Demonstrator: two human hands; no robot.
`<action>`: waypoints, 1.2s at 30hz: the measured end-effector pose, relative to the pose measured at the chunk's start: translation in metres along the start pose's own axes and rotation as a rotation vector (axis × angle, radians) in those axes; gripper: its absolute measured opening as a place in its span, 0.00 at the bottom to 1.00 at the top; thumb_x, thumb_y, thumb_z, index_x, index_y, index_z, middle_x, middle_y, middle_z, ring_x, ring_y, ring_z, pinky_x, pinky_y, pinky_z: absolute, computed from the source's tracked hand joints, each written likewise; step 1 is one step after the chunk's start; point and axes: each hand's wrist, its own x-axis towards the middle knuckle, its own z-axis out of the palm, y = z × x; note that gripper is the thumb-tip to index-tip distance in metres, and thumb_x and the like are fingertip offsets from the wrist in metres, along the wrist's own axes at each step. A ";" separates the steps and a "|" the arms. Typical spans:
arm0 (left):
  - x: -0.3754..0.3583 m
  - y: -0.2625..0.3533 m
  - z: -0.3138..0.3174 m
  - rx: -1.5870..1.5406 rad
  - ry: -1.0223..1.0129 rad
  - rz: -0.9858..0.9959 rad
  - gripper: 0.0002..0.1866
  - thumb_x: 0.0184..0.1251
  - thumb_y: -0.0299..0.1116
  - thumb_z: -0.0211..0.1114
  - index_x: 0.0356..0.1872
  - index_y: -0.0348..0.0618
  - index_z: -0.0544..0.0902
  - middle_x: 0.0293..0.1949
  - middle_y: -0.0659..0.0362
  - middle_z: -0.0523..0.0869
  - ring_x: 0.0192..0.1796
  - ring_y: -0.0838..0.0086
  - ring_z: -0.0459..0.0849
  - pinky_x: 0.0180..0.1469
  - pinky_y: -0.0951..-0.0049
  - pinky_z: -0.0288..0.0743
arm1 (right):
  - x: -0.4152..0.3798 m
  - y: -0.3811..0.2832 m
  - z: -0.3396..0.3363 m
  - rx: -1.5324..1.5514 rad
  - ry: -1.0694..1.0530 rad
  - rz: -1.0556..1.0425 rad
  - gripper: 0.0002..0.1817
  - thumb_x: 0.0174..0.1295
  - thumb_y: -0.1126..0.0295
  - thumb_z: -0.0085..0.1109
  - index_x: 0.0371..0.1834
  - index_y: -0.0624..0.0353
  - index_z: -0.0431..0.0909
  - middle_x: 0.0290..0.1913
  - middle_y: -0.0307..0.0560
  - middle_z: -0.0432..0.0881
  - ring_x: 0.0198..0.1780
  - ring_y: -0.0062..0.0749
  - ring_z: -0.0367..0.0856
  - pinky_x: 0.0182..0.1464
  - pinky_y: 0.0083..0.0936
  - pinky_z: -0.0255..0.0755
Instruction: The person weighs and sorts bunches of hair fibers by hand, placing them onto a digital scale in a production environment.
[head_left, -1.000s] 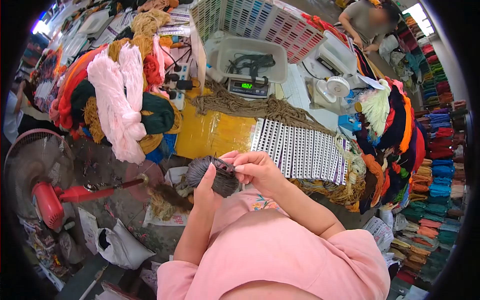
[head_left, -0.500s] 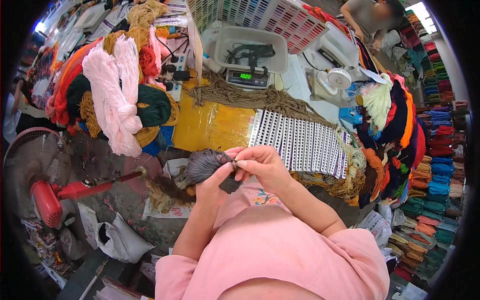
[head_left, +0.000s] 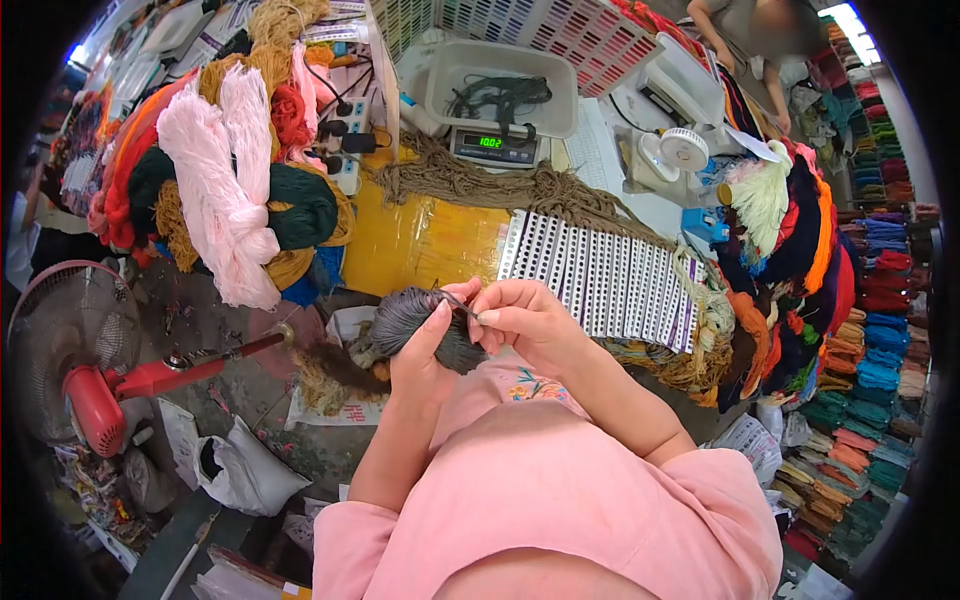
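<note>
A dark grey skein of thread (head_left: 398,318) is gripped in my left hand (head_left: 425,350), its loops bulging out past the thumb. My right hand (head_left: 525,318) is pinched close beside it, thumb and forefinger closed on a thin dark strand drawn from the skein. Both hands are held in front of my pink shirt, near the front edge of the table. Beyond them stands a digital scale (head_left: 495,147) with green figures, bearing a white plastic tray (head_left: 435,95) in which dark green-grey thread (head_left: 500,98) lies loosely.
Punched white cards (head_left: 600,285) lie in a row at right of the yellow tabletop (head_left: 420,245). Brown yarn (head_left: 480,180) stretches behind them. A pink skein (head_left: 215,190) hangs at left above a red fan (head_left: 95,400). Another person (head_left: 740,40) is at the far right.
The skein has turned slightly in my left hand, and my right hand has shifted a little with the strand. The scale reading has gone from 10.00 to 10.02. The other person's arm has moved.
</note>
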 end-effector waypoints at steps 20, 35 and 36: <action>-0.082 0.040 -0.074 -0.511 0.059 0.373 0.09 0.62 0.36 0.41 0.28 0.41 0.66 0.13 0.66 0.64 0.14 0.84 0.62 0.26 0.80 0.60 | 0.149 -0.044 -0.199 -1.723 0.477 -0.566 0.04 0.42 0.73 0.51 0.21 0.61 0.75 0.33 0.51 0.73 0.31 0.44 0.72 0.32 0.32 0.67; -0.072 0.027 -0.058 -0.186 0.100 0.306 0.12 0.59 0.37 0.45 0.19 0.45 0.64 0.55 0.43 0.58 0.56 0.58 0.62 0.50 0.62 0.62 | 0.084 0.035 -0.034 -0.814 -0.766 0.460 0.06 0.50 0.74 0.48 0.29 0.62 0.72 0.18 0.38 0.72 0.17 0.18 0.69 0.19 0.16 0.65; -0.067 0.032 -0.050 -0.194 0.110 0.268 0.12 0.60 0.36 0.44 0.19 0.43 0.64 0.55 0.42 0.58 0.57 0.56 0.60 0.52 0.62 0.60 | 0.082 0.034 -0.030 -0.750 -0.637 0.429 0.07 0.51 0.73 0.48 0.33 0.60 0.71 0.21 0.36 0.71 0.18 0.15 0.69 0.20 0.15 0.65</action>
